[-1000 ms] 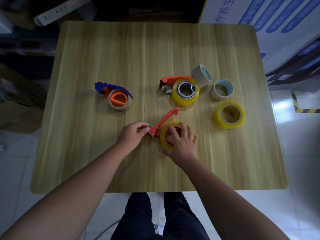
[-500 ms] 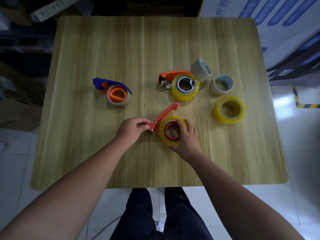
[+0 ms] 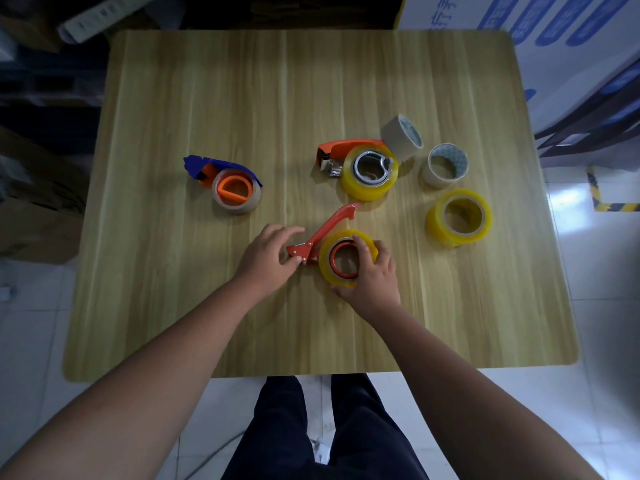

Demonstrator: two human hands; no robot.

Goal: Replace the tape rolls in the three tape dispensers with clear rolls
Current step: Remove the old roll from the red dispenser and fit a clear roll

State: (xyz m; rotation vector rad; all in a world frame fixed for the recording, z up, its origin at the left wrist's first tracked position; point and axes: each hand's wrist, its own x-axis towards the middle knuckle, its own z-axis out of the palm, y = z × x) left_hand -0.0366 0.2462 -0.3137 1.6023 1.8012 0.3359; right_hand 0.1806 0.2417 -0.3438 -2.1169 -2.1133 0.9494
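Yellowish clear tape roll (image 3: 347, 258) is sitting on the red dispenser (image 3: 320, 237) near the table's (image 3: 242, 98) middle; the right hand (image 3: 372, 275) is gripping the roll, the left hand (image 3: 268, 256) is pinching the dispenser's near end.

Your desk (image 3: 242, 98) is a pale wood-grain laminate, smooth with a soft sheen. At six o'clock from its centre, the red dispenser (image 3: 325, 230) looks like painted metal with small bright rivets, and the clear roll (image 3: 327, 268) on it is glossy yellowish film. Toward twelve o'clock, the orange dispenser (image 3: 346, 147) has a shiny metal hub. At nine o'clock, the blue dispenser (image 3: 221, 166) is matt plastic. At two o'clock, two beige rolls (image 3: 398, 136) look dull, papery. The floor (image 3: 606, 306) is glossy tile.
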